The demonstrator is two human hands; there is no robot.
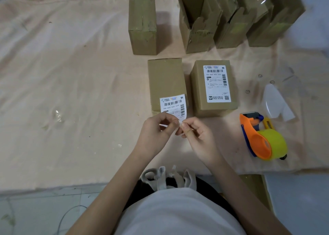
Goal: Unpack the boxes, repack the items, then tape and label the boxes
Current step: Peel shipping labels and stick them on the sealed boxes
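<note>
A shipping label (173, 106) is held up by its lower edge just above the near end of a closed box (166, 83). The edge is pinched between thumb and forefinger of the left hand (156, 133) and of the right hand (195, 133), and the remaining fingers of both hands are curled in loosely. The two pinches are touching each other at one corner of the paper, which suggests that the backing is being separated from the sticker (the backing itself cannot be clearly seen). The label is kept right over the box it is probably meant for, so that it can be laid down at once.

Just beside this box, to the right, a second closed box (214, 88) is lying with its label already attached on top. A third closed box (142, 25) stands further back, and next to it a row of open boxes (199, 20) with flaps up, seemingly waiting for packing. The tape dispenser (263, 138) is placed near the right hand, easy to reach, on the cloth-covered surface (71, 74).
</note>
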